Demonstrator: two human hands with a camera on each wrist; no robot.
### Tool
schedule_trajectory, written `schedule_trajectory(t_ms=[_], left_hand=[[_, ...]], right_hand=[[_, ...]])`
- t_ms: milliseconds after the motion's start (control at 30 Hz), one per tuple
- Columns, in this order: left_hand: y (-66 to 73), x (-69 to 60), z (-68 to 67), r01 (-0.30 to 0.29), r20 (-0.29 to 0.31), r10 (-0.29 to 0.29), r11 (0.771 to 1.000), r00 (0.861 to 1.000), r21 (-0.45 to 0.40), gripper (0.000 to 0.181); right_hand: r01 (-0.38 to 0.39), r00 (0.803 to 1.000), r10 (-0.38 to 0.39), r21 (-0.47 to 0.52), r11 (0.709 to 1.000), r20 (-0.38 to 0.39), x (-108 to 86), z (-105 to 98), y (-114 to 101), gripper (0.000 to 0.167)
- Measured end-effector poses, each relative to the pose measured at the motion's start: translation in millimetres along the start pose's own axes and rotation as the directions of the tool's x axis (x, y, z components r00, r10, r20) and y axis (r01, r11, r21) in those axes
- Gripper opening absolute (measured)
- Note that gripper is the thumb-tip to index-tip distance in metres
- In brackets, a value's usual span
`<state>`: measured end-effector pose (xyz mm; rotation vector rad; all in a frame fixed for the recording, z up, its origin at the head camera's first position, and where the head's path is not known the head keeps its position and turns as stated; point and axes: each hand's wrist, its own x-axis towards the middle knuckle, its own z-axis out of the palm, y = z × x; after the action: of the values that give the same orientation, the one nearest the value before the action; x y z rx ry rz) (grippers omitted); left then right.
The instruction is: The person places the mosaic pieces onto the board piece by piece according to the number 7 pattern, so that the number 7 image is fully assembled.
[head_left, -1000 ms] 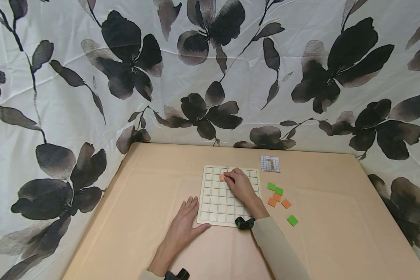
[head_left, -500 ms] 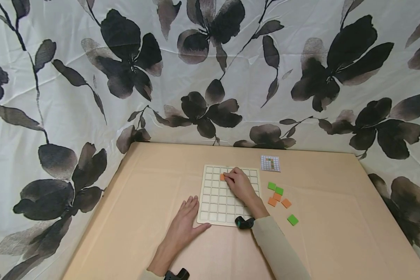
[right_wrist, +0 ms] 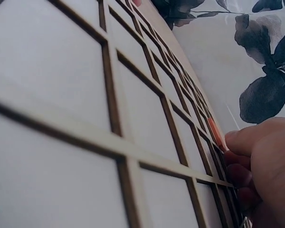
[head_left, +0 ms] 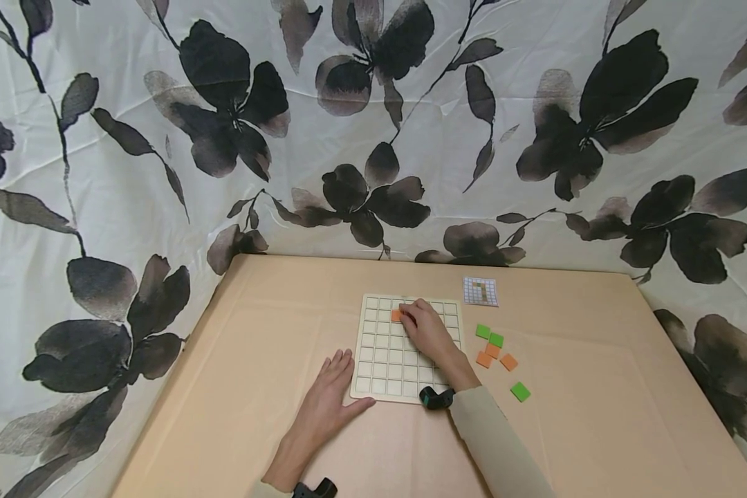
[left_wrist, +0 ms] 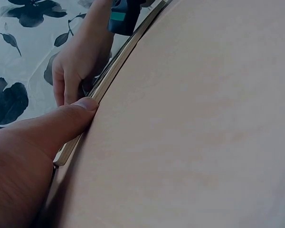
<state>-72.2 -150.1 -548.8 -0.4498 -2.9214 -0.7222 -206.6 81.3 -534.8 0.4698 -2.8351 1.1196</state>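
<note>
A cream grid board (head_left: 380,373) with rows of square cells lies on the table. An orange square tile (head_left: 395,315) sits at a cell near the board's far edge, partly covered by my right hand (head_left: 428,332). My right thumb and curled fingers pinch at its right side; in the right wrist view the tile (right_wrist: 215,133) shows just beside the thumb tip. My left hand (head_left: 331,398) lies with straight fingers along the board's left edge. Its thumb (left_wrist: 83,107) touches the near edge of the board in the left wrist view.
Right of the board lie several loose tiles, among them a green tile (head_left: 519,391) and an orange tile (head_left: 508,362). A small card (head_left: 481,291) with a printed grid pattern lies behind them. A floral cloth (head_left: 348,138) hangs beyond the table (head_left: 274,311).
My right fingers have shifted very slightly to the right, baring a little more of the orange tile. My left hand and the loose tiles stay where they were.
</note>
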Motion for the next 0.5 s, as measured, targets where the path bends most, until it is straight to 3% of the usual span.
schedule_trajectory(t_ms=[500], left_hand=[[1.2, 0.3, 0.9, -0.009, -0.010, 0.009, 1.000, 1.000, -0.009, 0.089]], right_hand=[[-0.003, 1.000, 0.004, -0.032, 0.999, 0.020, -1.6, -4.8, 0.1, 0.035]])
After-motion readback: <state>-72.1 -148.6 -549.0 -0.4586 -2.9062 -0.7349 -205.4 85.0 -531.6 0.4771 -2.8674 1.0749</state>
